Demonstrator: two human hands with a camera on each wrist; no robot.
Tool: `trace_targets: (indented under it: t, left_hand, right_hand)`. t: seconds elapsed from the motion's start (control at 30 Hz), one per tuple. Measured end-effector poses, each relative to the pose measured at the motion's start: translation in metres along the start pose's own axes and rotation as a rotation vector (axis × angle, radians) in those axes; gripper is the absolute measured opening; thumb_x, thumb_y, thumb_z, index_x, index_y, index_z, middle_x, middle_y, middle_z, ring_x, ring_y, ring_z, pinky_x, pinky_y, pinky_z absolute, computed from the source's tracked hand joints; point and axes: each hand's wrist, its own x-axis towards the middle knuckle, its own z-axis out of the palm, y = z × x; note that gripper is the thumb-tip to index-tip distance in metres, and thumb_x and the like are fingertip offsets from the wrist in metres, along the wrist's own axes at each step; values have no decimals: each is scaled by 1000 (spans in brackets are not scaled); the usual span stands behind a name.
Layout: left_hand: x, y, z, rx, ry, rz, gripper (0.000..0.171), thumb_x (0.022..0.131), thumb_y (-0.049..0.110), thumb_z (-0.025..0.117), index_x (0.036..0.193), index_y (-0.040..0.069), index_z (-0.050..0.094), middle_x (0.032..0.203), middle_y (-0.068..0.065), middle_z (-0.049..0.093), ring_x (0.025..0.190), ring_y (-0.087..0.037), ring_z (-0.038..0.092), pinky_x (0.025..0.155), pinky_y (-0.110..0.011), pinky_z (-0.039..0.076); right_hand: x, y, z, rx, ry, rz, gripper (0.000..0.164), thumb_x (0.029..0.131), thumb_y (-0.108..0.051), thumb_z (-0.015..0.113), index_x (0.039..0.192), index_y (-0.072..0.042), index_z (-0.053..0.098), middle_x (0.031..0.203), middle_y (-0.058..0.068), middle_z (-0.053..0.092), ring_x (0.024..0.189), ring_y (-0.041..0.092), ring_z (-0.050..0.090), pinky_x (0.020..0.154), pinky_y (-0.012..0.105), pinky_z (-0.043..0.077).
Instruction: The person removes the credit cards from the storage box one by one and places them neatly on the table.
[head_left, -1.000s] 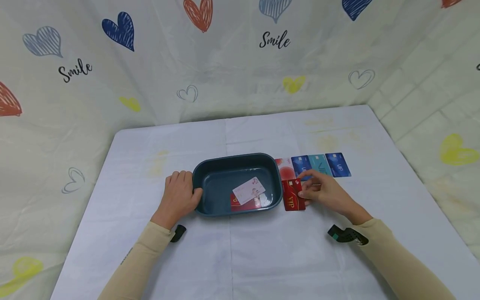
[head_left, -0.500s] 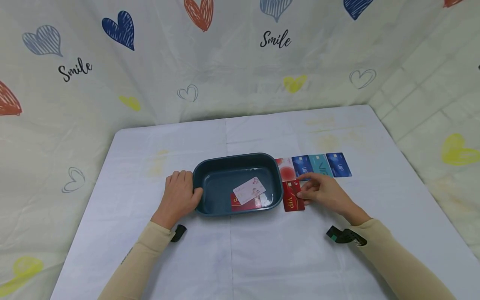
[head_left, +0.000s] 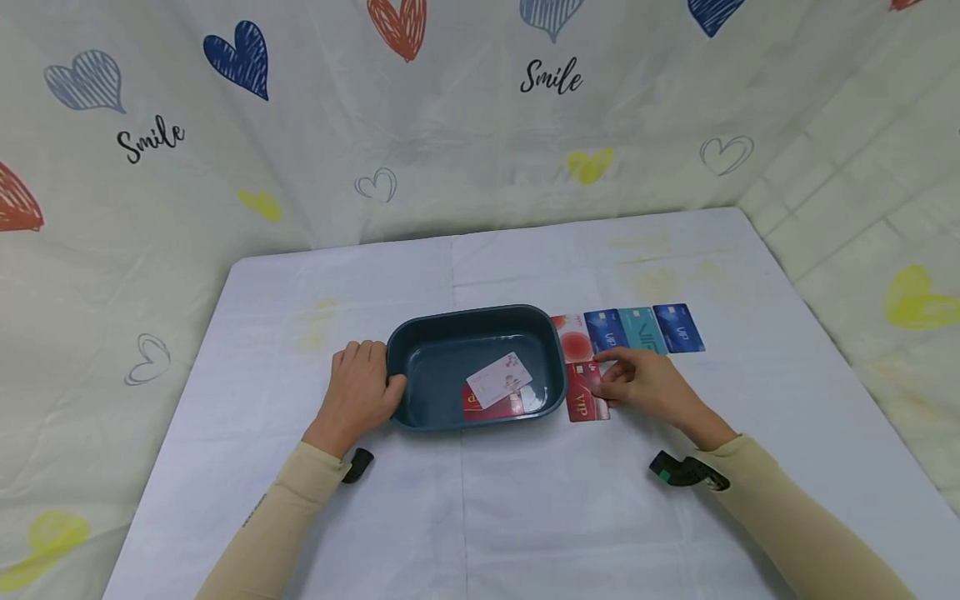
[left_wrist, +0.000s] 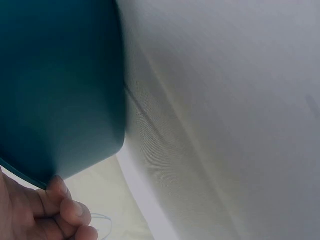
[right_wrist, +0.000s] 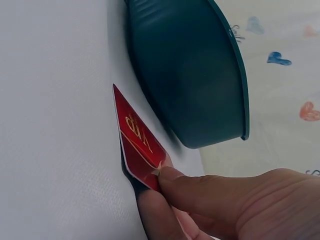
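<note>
My left hand [head_left: 360, 387] grips the left end of a dark teal plastic basin [head_left: 435, 321]; in the left wrist view its fingers curl at the rim. Inside the basin, a white card [head_left: 498, 380] with a floral print overlaps a red card [head_left: 480, 410]. Just right of the basin, my right hand [head_left: 648, 385] pinches a red VIP card [head_left: 583, 402] by its right edge. The right wrist view has this card [right_wrist: 137, 137] tilted, its near edge lifted slightly off the cloth, thumb on top and fingers below.
Beyond the held card lies a row of cards: a pink-red one [head_left: 573, 337], a blue one [head_left: 604, 331], a teal one [head_left: 641, 327] and another blue one [head_left: 678, 327]. All rest on a white-clothed table [head_left: 360, 292]. A curtain [head_left: 465, 142] with printed hearts hangs behind.
The red VIP card and my right hand have shifted very slightly left, closer to the basin. My left hand and the basin have stayed in place.
</note>
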Motion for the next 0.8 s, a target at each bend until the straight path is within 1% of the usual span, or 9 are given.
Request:
trace_targets:
  t: [0.3,0.5,0.8]
  left_hand:
    - [1,0,0,-6,1,4,18,90,20,53,87,3,52,78,-11,46,77,-29,39,79,-44,34]
    - [1,0,-1,-4,-14,-7,18,90,20,53,87,3,51,78,-11,46,77,-29,39,78,-43,34]
    - [0,-1,0,-5,-18,-9,18,90,20,53,87,3,52,78,-11,47,79,-30,40,80,-45,35]
  right_hand:
    - [3,-4,-1,-18,-12,34,51,89,-26,78,133,-5,65,94,7,73,81,16,65,70,28,55]
    - [3,-5,-1,-29,-12,33,50,88,-26,79,131,-5,65,95,7,72,83,18,64,70,28,54]
    - [3,-5,-2,-35,-22,32,51,87,-27,80,130,-5,65,95,7,72,84,18,64,70,29,53]
